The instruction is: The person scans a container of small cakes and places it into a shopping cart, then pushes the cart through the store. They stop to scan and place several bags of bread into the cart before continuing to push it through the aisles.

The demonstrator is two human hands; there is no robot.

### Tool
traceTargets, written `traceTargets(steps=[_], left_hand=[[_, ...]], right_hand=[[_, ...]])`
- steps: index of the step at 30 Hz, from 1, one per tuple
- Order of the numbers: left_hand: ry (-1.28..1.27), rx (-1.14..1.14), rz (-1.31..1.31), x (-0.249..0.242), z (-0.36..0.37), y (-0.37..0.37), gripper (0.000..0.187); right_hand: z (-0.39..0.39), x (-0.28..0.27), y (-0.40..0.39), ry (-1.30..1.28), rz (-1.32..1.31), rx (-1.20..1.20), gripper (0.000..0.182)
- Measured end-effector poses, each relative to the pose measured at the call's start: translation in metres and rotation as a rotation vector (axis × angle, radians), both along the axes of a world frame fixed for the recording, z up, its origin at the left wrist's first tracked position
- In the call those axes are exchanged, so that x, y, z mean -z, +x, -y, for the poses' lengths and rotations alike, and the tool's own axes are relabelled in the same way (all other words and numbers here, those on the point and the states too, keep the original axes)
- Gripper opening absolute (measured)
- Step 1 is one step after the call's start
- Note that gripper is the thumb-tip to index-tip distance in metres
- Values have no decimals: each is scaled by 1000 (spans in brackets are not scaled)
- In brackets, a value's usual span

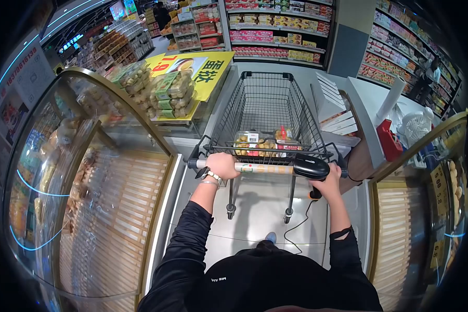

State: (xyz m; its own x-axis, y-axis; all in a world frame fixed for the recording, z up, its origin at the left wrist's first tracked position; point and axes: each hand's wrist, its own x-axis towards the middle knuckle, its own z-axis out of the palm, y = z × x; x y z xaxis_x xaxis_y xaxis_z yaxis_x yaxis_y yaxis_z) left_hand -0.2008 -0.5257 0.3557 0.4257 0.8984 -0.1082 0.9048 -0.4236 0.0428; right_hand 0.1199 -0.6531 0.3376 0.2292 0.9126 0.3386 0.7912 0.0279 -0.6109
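My left hand point(222, 166), with a beaded bracelet and a dark band at the wrist, is wrapped round the handlebar point(268, 169) of a shopping cart point(265, 86). At the bar's right end, my right hand point(328, 179) is closed on a black handheld barcode scanner point(312, 167). The scanner's rounded head lies over the bar; its lower end, with an orange part, hangs below. Whether those fingers also grip the bar cannot be made out. Clear packs of food point(283, 136) lie at the near end of the cart's basket.
A glass bread case point(109, 208) flanks me on the left, another slatted case point(400, 218) on the right. Boxed pastries point(172, 93) sit on a yellow-topped stand. A black cable point(296, 227) trails on the floor. A counter point(366, 99) and a person point(429, 78) are at right.
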Motion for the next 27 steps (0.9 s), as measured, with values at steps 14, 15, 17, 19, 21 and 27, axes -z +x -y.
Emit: traceTargets(steps=[14, 15, 17, 19, 21, 27], left_hand=[[-37, -25, -20, 9, -146, 48, 30], [-46, -18, -24, 9, -156, 50, 30], [-51, -35, -29, 9, -177, 56, 30], [-66, -15, -27, 11, -194, 59, 30], [-74, -17, -1, 15, -215, 61, 32], [-49, 32, 35, 25, -262, 64, 31]], right_hand=[[-158, 12, 51, -20, 8, -58, 51], [-167, 18, 56, 1, 16, -55, 51], [-188, 20, 61, -7, -8, -50, 52], [-206, 23, 63, -11, -22, -11, 52], [-223, 21, 65, -60, -32, -4, 52], [-266, 30, 79, -116, -83, 15, 54]])
